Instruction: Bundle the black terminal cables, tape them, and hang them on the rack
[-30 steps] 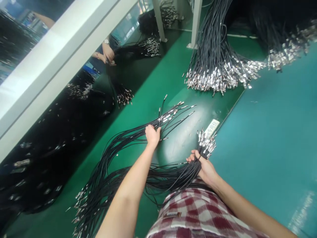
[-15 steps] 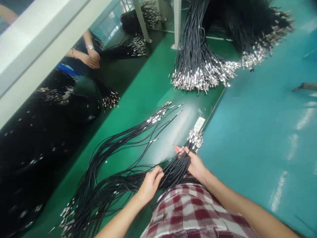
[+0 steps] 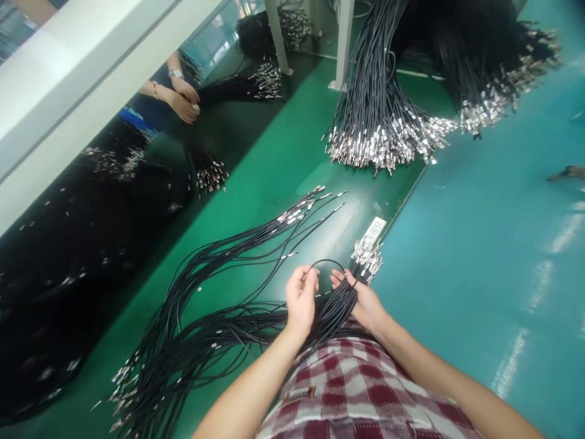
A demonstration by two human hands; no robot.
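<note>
A bundle of black cables (image 3: 336,308) with silvery labelled ends lies across my lap, its tips fanned out at the upper right. My right hand (image 3: 363,299) grips it just below those ends, thumb and fingers around the cables. My left hand (image 3: 301,299) pinches one black cable (image 3: 326,260), which arches in a small loop over to the right hand. To the left, the long tails of the bundle spread over the green surface. A thinner group of loose cables (image 3: 219,247) curves up beside them, its light-tipped ends (image 3: 297,210) pointing to the upper right.
A large hanging bunch of cables (image 3: 375,91) stands at the top, by a pale table leg (image 3: 342,49). Another bunch (image 3: 489,67) lies to its right. A white beam (image 3: 91,79) crosses the upper left; below it are a co-worker's hands (image 3: 183,100). A label (image 3: 376,228) sticks to the green surface.
My left hand has risen from the cables toward the right hand, now drawing one cable up into a loop. The right hand keeps its hold on the bundle. The view has shifted slightly.
</note>
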